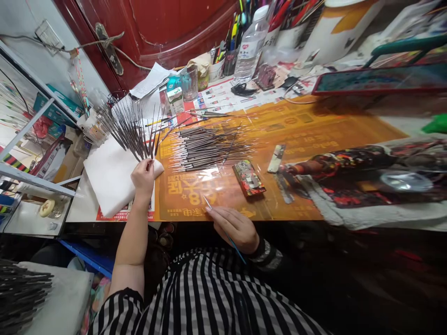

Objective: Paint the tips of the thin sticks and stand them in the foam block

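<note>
My left hand [143,178] is closed in a pinch at the front edge of a white foam block [108,177], on the lower end of a thin dark stick. Many such slender dark sticks [129,128] with fine tips fan upward from the foam. In my right hand [239,229], held at the table's front edge, is a fine paintbrush [235,246] with a blue handle, its tip pointing up and left. Between and beyond my hands lies a pile of dark sticks [206,146] with thin pale ends. A paint-spattered block [249,177] sits to its right.
An orange plastic sheet [314,125] covers the table. Behind are a water bottle [249,46], a glass [189,83] and pen cups. At right lie a paint-stained object [349,163] and white cloth [331,214]. More dark sticks [24,293] are at lower left.
</note>
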Tool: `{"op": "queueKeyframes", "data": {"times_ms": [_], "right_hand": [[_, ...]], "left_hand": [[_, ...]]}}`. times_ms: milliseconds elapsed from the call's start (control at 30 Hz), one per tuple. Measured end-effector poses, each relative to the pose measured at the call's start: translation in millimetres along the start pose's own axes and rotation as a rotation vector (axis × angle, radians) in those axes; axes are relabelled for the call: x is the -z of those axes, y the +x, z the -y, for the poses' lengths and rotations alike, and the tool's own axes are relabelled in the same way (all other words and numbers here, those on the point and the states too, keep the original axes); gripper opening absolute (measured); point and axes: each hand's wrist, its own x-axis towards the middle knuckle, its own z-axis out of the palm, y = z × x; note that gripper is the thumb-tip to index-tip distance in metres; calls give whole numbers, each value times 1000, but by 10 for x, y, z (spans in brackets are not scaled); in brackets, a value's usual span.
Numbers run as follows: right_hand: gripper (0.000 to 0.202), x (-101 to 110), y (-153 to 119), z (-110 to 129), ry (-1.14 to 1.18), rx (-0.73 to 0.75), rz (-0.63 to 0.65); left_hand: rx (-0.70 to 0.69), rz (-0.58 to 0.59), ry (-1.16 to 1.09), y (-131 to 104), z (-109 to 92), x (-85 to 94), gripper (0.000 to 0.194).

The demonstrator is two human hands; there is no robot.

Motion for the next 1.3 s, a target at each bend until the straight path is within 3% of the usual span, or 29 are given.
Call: {"op": "queueKeyframes", "data": {"times_ms": [100, 233, 467, 600, 700, 833, 933, 1033, 1167, 1300], "right_hand": [[61, 14, 40, 17, -18, 10, 1], [63, 16, 64, 23, -30, 28, 0], [60, 16, 111, 42, 9, -4, -11], [55, 167, 211, 67, 97, -86, -61], [50, 470, 256, 28, 89, -172, -115], [35, 1101, 256, -74, -121, -404, -238], [22, 1601, 246, -166, -306, -593, -373], [25, 2014, 219, -293, -433, -706, -501], [30, 2384, 157, -499, -496, -817, -640], [37, 2559, 139, -644, -497, -844, -668]], "left_hand": [[50, -45, 35, 8, 36, -107, 19], [81, -20, 72, -3, 90, -176, 16], [107, 43, 142, 13, 115, -206, 16], [130, 65, 137, 92, 141, -170, 15], [121, 120, 159, 156, 109, -96, 16], [109, 200, 344, 177, -114, -13, 31], [-139, 384, 229, 169, -369, -72, 33], [-382, 525, 105, 190, -574, -251, 34], [-440, 572, 123, 229, -694, -473, 41], [-464, 574, 113, 186, -738, -445, 31]]}}
